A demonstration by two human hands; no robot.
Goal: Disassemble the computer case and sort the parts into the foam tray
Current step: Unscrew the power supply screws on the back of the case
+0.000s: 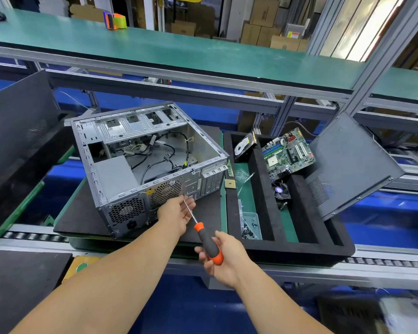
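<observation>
Right hand (223, 256) grips the screwdriver (204, 239); left hand (179, 212), fingers loose, cradles its shaft against the case (145, 162); tray (266, 189) sits beside.

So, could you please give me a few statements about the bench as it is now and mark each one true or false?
1. The right hand holds the screwdriver by its handle. True.
2. The motherboard is mounted inside the computer case. False: it lies in the foam tray, to the right of the case.
3. The left hand is at the rear panel of the case, near the fan grille. True.
4. The hard drive sits on the upper green shelf. False: it stands in the tray's left compartment.
5. A power supply sits in the case. True.
</observation>
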